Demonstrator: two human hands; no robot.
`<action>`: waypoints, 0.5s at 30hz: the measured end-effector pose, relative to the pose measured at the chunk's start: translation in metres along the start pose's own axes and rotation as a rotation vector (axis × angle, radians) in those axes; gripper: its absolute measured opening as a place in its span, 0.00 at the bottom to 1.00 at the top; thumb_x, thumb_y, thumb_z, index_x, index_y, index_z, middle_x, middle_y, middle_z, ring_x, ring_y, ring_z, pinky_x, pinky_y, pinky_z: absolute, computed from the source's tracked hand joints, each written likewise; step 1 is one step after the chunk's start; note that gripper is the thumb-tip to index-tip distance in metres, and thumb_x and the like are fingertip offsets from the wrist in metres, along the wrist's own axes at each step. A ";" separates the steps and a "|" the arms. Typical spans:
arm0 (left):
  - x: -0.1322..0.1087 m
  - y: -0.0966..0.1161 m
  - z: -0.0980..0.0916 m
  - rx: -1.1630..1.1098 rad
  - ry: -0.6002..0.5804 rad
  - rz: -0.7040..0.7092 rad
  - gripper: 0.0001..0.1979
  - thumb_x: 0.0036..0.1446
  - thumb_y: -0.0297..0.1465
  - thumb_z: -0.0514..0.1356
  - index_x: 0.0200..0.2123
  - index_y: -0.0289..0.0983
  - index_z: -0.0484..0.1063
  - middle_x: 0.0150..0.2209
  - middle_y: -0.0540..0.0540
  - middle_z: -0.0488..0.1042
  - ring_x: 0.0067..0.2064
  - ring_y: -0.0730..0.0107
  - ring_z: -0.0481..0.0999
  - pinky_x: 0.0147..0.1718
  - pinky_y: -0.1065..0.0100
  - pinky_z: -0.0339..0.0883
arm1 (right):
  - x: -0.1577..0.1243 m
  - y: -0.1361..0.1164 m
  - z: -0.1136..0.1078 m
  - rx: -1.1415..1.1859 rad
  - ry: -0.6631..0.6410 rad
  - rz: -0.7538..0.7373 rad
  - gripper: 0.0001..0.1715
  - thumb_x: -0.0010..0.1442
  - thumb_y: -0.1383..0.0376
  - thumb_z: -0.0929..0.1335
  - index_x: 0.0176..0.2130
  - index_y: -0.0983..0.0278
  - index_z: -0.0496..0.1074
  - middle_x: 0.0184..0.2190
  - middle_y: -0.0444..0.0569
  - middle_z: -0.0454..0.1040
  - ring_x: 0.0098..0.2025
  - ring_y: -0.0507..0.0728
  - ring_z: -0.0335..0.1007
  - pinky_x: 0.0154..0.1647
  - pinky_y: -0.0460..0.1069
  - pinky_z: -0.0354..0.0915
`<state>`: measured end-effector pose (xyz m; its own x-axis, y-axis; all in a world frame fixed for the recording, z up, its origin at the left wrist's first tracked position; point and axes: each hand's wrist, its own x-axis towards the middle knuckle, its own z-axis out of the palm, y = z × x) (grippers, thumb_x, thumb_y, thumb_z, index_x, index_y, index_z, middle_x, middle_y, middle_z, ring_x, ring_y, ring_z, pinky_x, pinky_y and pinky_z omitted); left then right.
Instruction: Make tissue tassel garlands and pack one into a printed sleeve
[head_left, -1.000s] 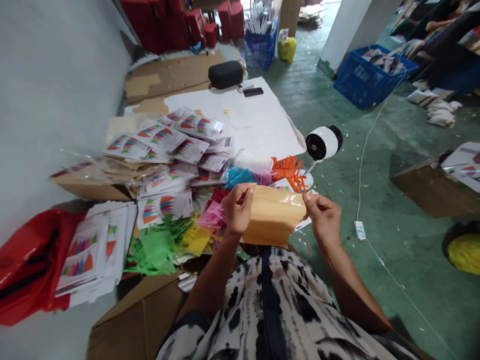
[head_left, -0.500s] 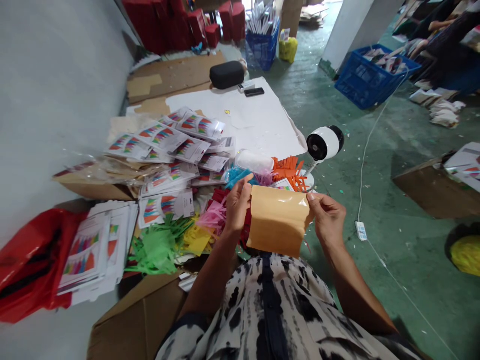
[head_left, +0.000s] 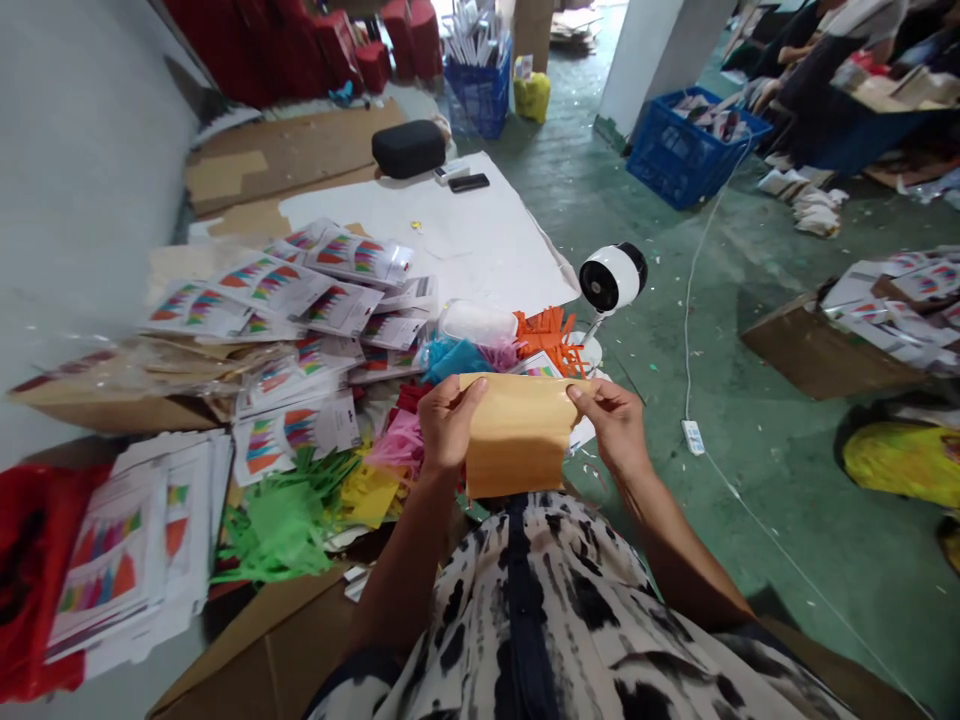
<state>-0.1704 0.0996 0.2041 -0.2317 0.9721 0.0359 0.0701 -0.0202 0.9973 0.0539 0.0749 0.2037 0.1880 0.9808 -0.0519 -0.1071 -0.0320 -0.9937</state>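
A light orange folded sheet [head_left: 517,440], paper-like with a slight shine, hangs in front of my body. My left hand [head_left: 450,420] pinches its upper left corner, thumb on the near face. At the upper right edge, my right hand [head_left: 611,420] grips it between thumb and fingers. Just beyond the sheet lie blue tissue fringe [head_left: 450,358] and orange tissue fringe [head_left: 547,335]. Pink fringe [head_left: 397,440], yellow fringe [head_left: 367,490] and green fringe [head_left: 289,520] spread out left of my left hand.
Packed cards with colourful tassel prints [head_left: 277,285] are heaped on the left, near loose printed cards [head_left: 131,540]. A small white fan [head_left: 611,278] stands ahead right. Beyond are a black case [head_left: 409,150], a phone [head_left: 469,183] and a blue crate [head_left: 690,150]. A cable with a power strip [head_left: 693,437] crosses the floor.
My left thumb has come down onto the sheet's near face, and my right hand has shifted inward along the top edge. The view has turned right, so the surroundings appear further left.
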 end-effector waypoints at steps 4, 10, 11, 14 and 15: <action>-0.003 -0.001 0.004 0.080 0.075 0.159 0.09 0.59 0.37 0.68 0.33 0.37 0.81 0.32 0.50 0.81 0.34 0.70 0.78 0.37 0.71 0.70 | -0.003 -0.006 0.003 -0.031 0.022 0.008 0.26 0.62 0.46 0.73 0.25 0.62 0.73 0.21 0.41 0.68 0.22 0.50 0.56 0.24 0.47 0.53; -0.001 -0.011 0.003 0.004 0.065 0.055 0.13 0.58 0.40 0.69 0.37 0.36 0.84 0.37 0.46 0.84 0.38 0.65 0.80 0.40 0.68 0.73 | -0.005 -0.009 0.003 -0.109 0.002 -0.072 0.31 0.60 0.46 0.74 0.21 0.62 0.64 0.21 0.41 0.64 0.26 0.51 0.57 0.29 0.47 0.56; -0.001 -0.013 0.003 -0.019 0.050 0.035 0.14 0.58 0.41 0.69 0.38 0.36 0.84 0.37 0.46 0.84 0.38 0.65 0.80 0.40 0.68 0.73 | -0.005 -0.008 0.003 -0.131 0.011 -0.081 0.31 0.60 0.46 0.74 0.21 0.61 0.65 0.21 0.41 0.64 0.26 0.51 0.57 0.30 0.47 0.56; 0.000 -0.018 0.003 -0.091 0.029 0.004 0.14 0.56 0.41 0.70 0.38 0.36 0.84 0.37 0.46 0.84 0.37 0.65 0.80 0.39 0.68 0.72 | -0.004 -0.006 0.000 -0.181 0.033 -0.089 0.31 0.60 0.44 0.74 0.21 0.61 0.65 0.21 0.41 0.65 0.27 0.52 0.58 0.30 0.47 0.59; 0.000 -0.018 0.003 -0.113 0.027 -0.005 0.13 0.56 0.40 0.70 0.38 0.36 0.84 0.37 0.46 0.84 0.37 0.65 0.80 0.39 0.68 0.72 | -0.003 -0.005 -0.001 -0.178 0.020 -0.078 0.30 0.60 0.44 0.74 0.21 0.61 0.65 0.22 0.41 0.66 0.27 0.52 0.60 0.30 0.47 0.60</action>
<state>-0.1690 0.1002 0.1854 -0.2576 0.9657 0.0314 -0.0401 -0.0432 0.9983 0.0548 0.0721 0.2091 0.2088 0.9776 0.0263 0.0830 0.0090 -0.9965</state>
